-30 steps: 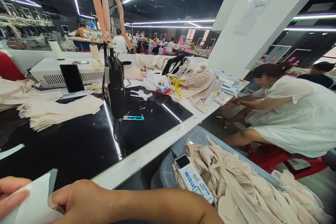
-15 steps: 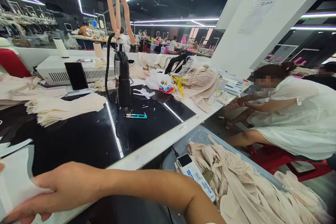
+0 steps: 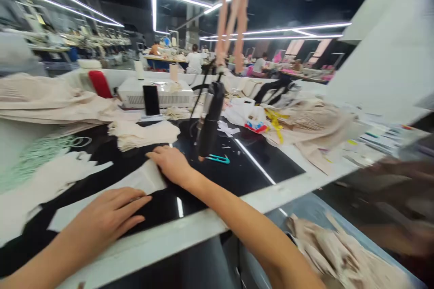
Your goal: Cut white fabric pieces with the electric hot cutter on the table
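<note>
White piece [image 3: 140, 179] lies on the desk's [image 3: 162, 214] black top, left hand [image 3: 105, 214] palm down, fingers extended over its near edge, right hand [image 3: 172, 165] at its far end, grip unclear; laying-out looks mostly done, hands not yet off, remainder of work unreadable.

Your bench [image 3: 256, 156] gleams glossy black before you, carrying a smooth, matt white sheet [image 3: 147, 178], matt cream cloth [image 3: 144, 133] with ragged edges and a crinkled plastic bag [image 3: 240, 114].
</note>
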### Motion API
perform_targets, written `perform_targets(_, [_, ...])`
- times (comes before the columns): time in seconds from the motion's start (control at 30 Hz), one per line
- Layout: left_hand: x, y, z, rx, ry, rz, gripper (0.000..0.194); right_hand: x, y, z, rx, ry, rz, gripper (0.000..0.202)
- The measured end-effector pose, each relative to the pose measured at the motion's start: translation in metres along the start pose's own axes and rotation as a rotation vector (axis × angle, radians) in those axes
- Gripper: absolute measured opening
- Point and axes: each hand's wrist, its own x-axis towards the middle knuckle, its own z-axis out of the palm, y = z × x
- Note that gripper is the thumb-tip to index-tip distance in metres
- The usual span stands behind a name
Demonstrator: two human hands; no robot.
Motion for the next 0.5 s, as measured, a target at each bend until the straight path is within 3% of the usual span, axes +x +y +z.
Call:
perform_targets(0.07, [0.008,0.01,0.0,0.051,-0.031,0.029,0.034,0.002,0.015,0.003,-0.043,0.015,0.001,0.026])
perform_targets(0.2, [0.019,0.023,0.003,0.036,-0.117,-0.04,0.019,-0.003,0.032,0.016,-0.066,0.053,-0.086,0.033])
perform_targets(0.33, [0.017,0.028,0.007,0.011,-0.091,-0.059,0.023,-0.023,0.031,0.029,-0.079,0.055,-0.2,0.061])
perform_targets(0.5, [0.015,0.029,0.003,-0.056,-0.077,-0.031,0.019,-0.033,0.024,0.032,-0.11,0.086,-0.29,0.058])
